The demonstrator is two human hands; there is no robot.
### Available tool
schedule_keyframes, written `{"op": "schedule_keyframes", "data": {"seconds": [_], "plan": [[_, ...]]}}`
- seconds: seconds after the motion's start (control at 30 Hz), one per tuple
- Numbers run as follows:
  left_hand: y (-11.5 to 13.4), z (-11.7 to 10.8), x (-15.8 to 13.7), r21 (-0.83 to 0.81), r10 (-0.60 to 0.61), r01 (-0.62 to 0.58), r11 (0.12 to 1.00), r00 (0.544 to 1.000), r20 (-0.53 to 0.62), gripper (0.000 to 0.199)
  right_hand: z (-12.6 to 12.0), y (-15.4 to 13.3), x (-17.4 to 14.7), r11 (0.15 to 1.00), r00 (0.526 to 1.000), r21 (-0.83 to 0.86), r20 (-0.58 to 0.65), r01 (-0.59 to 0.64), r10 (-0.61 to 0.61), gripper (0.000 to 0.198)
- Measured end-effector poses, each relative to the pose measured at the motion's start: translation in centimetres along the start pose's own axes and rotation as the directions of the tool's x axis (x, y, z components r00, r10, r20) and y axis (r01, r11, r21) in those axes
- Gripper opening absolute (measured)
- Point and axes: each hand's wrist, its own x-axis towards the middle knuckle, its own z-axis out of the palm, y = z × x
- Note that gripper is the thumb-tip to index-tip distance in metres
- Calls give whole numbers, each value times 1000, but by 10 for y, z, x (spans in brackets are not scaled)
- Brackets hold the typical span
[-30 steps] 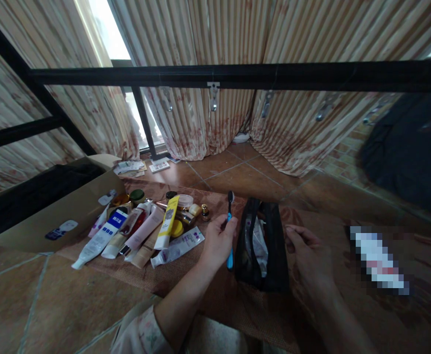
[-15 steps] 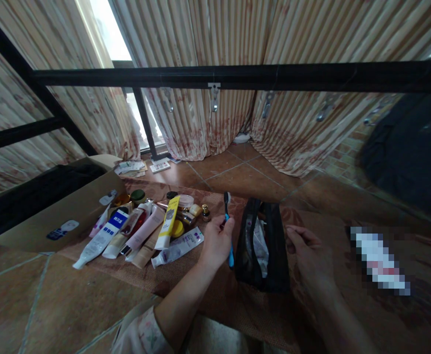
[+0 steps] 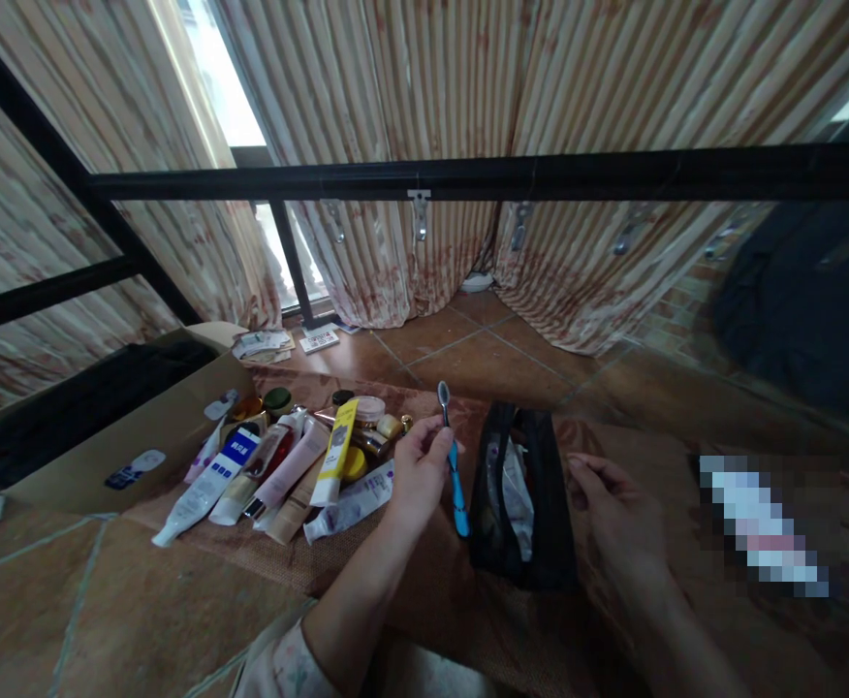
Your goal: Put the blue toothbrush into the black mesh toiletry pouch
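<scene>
My left hand is closed around a toothbrush with a blue and black handle, held upright with its head up. Just right of it stands a black zip toiletry pouch, its top open and a crumpled clear plastic bag showing inside. At the pouch's right edge my right hand has its thumb and index finger pinched together on the fabric. Left of my left hand lies a pile of tubes and jars, among them a yellow and white tube and a silvery purple tube.
A cardboard box with black cloth inside stands at the left. Papers lie on the tiles behind it. A black metal bar with hanging clips crosses above the brown cloth. A blurred-out pale item lies at the right.
The toothbrush has turned in my left hand so that more of its blue handle shows. My right hand stays beside the pouch. The whole view has shifted slightly downward.
</scene>
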Motion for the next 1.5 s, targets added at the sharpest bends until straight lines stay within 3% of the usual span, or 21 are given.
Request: {"op": "schedule_keyframes", "data": {"seconds": [0.13, 0.3, 0.4, 0.53, 0.67, 0.77, 0.9, 1.0, 1.1, 1.33, 1.5], "plan": [[9, -1, 2, -68, -15, 17, 998, 1000, 27, 32, 0, -6, 0, 1000, 1000, -30, -2, 9, -9, 35], [20, 3, 2, -336, -73, 99, 936, 993, 90, 30, 1, -12, -3, 999, 999, -46, -24, 27, -28, 32], [22, 8, 1, -359, -72, 120, 926, 987, 145, 29, 2, -12, -2, 999, 1000, -31, -24, 18, -19, 32], [21, 16, -2, -102, 46, -26, 994, 980, 191, 24, 3, -11, -2, 998, 1000, 55, -14, -13, 13, 34], [17, 21, -4, 202, 89, -154, 967, 950, 301, 23, 3, -13, -2, 997, 1000, 78, -17, 8, -6, 32], [9, 23, -7, 410, 85, -241, 880, 928, 363, 26, 3, -15, -3, 997, 1000, 79, -11, 18, -17, 32], [3, 25, -10, 654, 147, -347, 672, 928, 341, 35, 3, -16, -3, 995, 1000, 94, -6, 19, -18, 33], [7, 28, -11, 696, 232, -405, 594, 914, 334, 34, 3, -15, -3, 995, 1000, 100, 2, 20, -20, 32], [11, 30, -11, 657, 307, -485, 577, 875, 375, 26, 3, -14, -2, 996, 1000, 92, 0, 24, -24, 32], [7, 29, -10, 520, 341, -497, 694, 864, 371, 17, 3, -14, -2, 997, 1000, 76, 1, 21, -21, 33], [3, 26, -11, 596, 330, -541, 593, 839, 434, 23, 2, -15, -1, 998, 999, 49, -6, 38, -37, 33]]}}
